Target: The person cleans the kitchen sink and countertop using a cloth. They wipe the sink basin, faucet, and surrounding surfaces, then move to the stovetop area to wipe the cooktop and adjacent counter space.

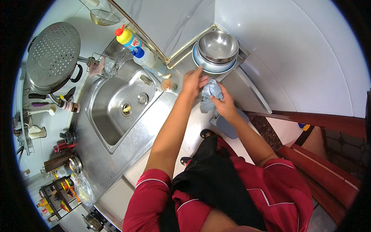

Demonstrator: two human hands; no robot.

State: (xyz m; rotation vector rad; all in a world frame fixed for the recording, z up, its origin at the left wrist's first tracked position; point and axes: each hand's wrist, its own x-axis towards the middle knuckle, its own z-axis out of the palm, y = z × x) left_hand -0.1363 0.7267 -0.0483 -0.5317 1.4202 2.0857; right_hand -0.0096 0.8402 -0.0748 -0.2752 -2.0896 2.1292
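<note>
A crumpled grey-blue cloth (211,89) is bunched in my right hand (225,103), its lower part hanging down over the floor. My left hand (192,81) is just beside the cloth, fingers apart and slightly blurred, with nothing visible in it. Past both hands, a shiny stainless steel bowl (218,45) sits stacked on a white basin with a blue rim (214,70) in the counter corner. A glass jar of toothpicks (168,85) stands on the counter to the left of my left hand.
The stainless steel sink (113,95) is set into the counter. Yellow (127,36) and clear (147,59) bottles stand along its far side. A grey-blue bin (232,124) is on the floor beneath my right forearm. Left, a large perforated steamer pot (53,55) juts out.
</note>
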